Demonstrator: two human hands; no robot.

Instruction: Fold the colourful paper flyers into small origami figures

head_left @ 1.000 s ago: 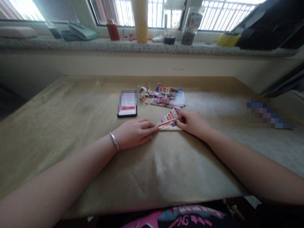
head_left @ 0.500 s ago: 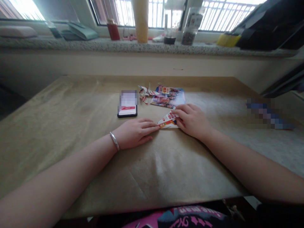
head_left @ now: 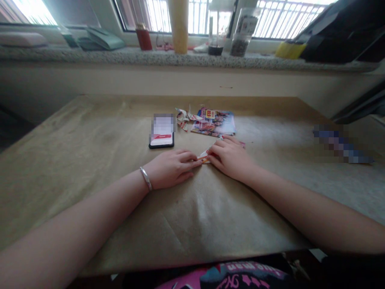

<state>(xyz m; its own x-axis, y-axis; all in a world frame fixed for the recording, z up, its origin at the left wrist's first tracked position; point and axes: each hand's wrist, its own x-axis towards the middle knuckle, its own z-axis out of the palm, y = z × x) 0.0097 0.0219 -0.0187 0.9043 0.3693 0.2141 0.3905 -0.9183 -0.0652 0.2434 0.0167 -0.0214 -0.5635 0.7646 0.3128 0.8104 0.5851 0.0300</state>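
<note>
A folded piece of printed paper (head_left: 205,155), white with red and orange print, lies flat on the table between my hands. My left hand (head_left: 172,168), with a silver bangle at the wrist, rests on the tabletop. Its fingers stretch out flat, their tips pressing the paper's pointed left end, and the thumb sits apart below. Over most of the paper lies my right hand (head_left: 230,155), fingers bent together and pressed onto it near the left point. Only the paper's left tip, upper edge and a bit of pink on the right show; the rest is hidden.
A phone (head_left: 161,134) with a partly blurred screen lies beyond my left hand. Near it are crumpled paper scraps (head_left: 183,118) and a stack of colourful printed sheets (head_left: 221,122). A blurred bluish item (head_left: 339,144) is at right. Bottles and jars (head_left: 240,36) line the windowsill.
My right hand has slid left and slightly toward me along the paper, now covering more of it and nearing my left fingertips. The left hand has barely moved.
</note>
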